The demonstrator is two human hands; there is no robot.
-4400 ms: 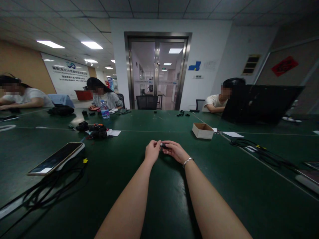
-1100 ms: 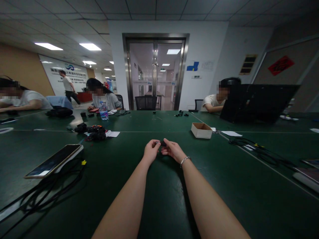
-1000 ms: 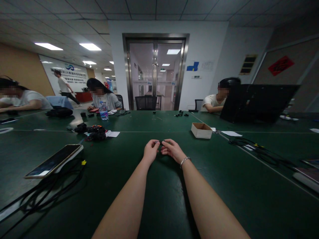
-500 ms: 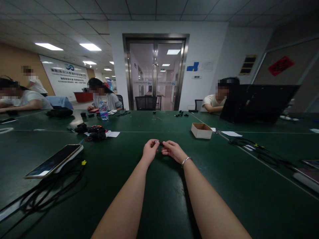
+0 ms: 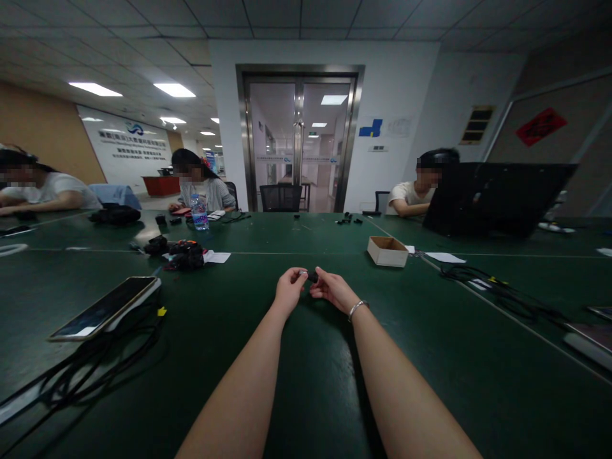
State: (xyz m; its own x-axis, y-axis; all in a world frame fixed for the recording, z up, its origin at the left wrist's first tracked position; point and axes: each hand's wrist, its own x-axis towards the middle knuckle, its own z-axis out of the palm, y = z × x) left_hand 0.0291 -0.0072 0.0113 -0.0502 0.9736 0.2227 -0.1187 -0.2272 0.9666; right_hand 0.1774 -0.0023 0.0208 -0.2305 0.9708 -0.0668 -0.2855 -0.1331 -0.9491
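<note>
Just above the green table (image 5: 315,357), my two hands meet in front of me around a small black piece (image 5: 312,276). My left hand (image 5: 289,288) pinches its left end between thumb and fingertips, where a pale, shiny bit shows. From the other side, my right hand (image 5: 336,291), with a silver bangle (image 5: 358,310) at the wrist, grips the piece with thumb and index finger while the other fingers curl below. The piece is too small to tell its kind. Beyond my right hand stands a small open cardboard box (image 5: 387,252).
A phone (image 5: 108,308) and black cables (image 5: 102,363) lie at left, more cables (image 5: 502,296) at right. Dark gear (image 5: 184,254) and a water bottle (image 5: 199,213) stand farther back. Small black pieces (image 5: 348,218) lie on the far table. Co-workers sit around, one behind a monitor (image 5: 497,197).
My right thumb and index finger have shifted slightly up, and more of the black piece shows between my hands. The person standing at the far left is out of sight.
</note>
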